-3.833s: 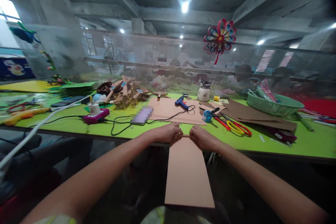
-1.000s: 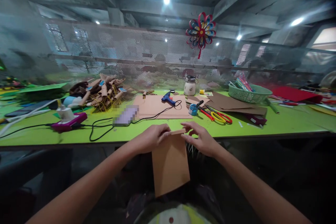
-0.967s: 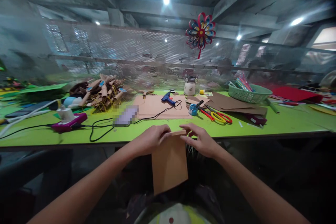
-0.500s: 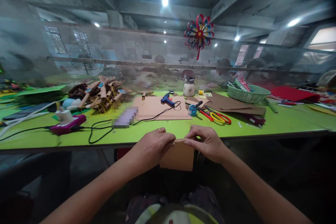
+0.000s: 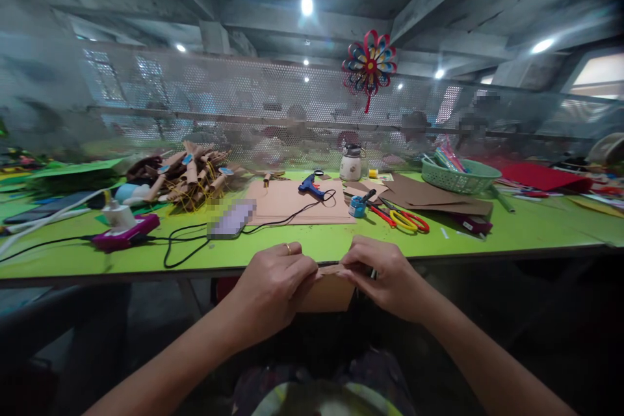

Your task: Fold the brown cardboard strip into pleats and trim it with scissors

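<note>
Brown card (image 5: 325, 299) is pinched at its top edge by the left hand (image 5: 275, 283) and the right hand (image 5: 389, 279), 2 grips set close together, apparently for even control; it is held just beside the green table (image 5: 468, 239).

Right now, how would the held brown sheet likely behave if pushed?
The brown sheet looks thin, probably light. It may crease easily, its top edge being bent between left hand and right hand; the flat part below suggests some stiffness.
</note>
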The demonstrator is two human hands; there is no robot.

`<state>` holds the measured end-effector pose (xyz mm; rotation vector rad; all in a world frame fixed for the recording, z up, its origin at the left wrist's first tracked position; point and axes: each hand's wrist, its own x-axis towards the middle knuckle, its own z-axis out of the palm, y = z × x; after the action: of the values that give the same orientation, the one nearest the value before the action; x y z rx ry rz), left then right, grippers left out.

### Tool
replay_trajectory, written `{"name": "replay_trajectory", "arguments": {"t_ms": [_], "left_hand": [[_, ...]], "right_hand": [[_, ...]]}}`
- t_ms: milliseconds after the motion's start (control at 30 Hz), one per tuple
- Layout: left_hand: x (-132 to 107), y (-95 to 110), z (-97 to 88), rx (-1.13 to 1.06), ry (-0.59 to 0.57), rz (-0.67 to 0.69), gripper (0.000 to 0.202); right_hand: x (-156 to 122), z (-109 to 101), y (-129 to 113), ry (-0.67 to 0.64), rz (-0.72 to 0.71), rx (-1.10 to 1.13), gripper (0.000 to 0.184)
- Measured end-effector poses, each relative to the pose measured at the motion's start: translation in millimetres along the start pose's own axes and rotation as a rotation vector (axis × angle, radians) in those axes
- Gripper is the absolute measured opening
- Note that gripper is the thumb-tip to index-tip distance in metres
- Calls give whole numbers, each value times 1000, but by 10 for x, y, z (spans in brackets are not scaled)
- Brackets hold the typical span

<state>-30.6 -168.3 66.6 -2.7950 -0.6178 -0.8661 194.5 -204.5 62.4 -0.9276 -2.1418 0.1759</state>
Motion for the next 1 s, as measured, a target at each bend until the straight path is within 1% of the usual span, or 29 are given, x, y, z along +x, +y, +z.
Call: {"name": "replay_trajectory", "arguments": {"t_ms": [200, 300, 333, 433, 500, 533, 633, 800, 900, 1000], "left_hand": [[-47, -12, -15, -70, -32, -33, 23], [-61, -50, -53, -121, -69, -107, 24], [-66, -72, -76, -154, -112, -142, 24], [-97, -161, -158, -288, -309, -220, 24], [-134, -223, -193, -326, -379, -238, 27], [-157, -248, -197, -316, -380, -239, 28], [-228, -286, -168, -207, -334, -208, 28], [-294, -250, -104, -76, -280, -132, 26], [-296, -225, -98, -39, -284, -127, 23], [-285, -223, -100, -19, -328, -137, 24]], "right_hand": [[2, 27, 2, 3, -95, 13, 10], [10, 42, 31, -4, -116, 2, 13], [12, 45, 41, -10, -123, -2, 14], [13, 42, 67, -25, -136, -9, 14], [11, 26, 77, -23, -134, -4, 13], [11, 16, 78, -23, -129, 0, 12], [16, -19, 65, -34, -104, 5, 12], [16, -40, 51, -59, -23, -11, 13], [-11, -24, 80, -92, 30, -34, 13], [-45, -13, 115, -150, 36, -60, 15]]}}
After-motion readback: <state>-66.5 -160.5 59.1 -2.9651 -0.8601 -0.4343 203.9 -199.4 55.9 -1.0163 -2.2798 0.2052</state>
